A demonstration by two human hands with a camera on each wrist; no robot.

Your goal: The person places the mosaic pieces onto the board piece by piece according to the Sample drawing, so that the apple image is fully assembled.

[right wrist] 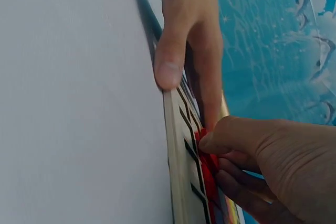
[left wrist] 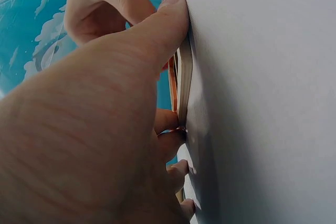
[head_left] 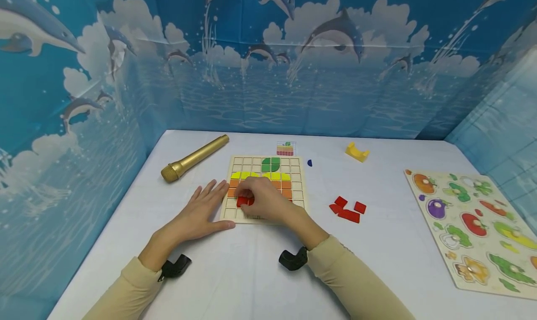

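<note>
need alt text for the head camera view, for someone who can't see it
A person's right hand presses a red piece into a wooden grid board on a white table, while the left hand rests flat against the board's left edge. Loose red pieces lie to the right.

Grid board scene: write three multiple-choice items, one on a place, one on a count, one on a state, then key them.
1. Where does the gold microphone lie relative to the grid board?
A. on its left
B. on its right
C. on top of it

2. How many loose red pieces lie right of the board?
A. one
B. four
C. nine

3. What is the right hand doing?
A. resting flat, away from the board
B. pinching a red piece on the board
C. holding the yellow block

A: the head view shows it left. B: four lie there. B: fingers curl on red.
</note>
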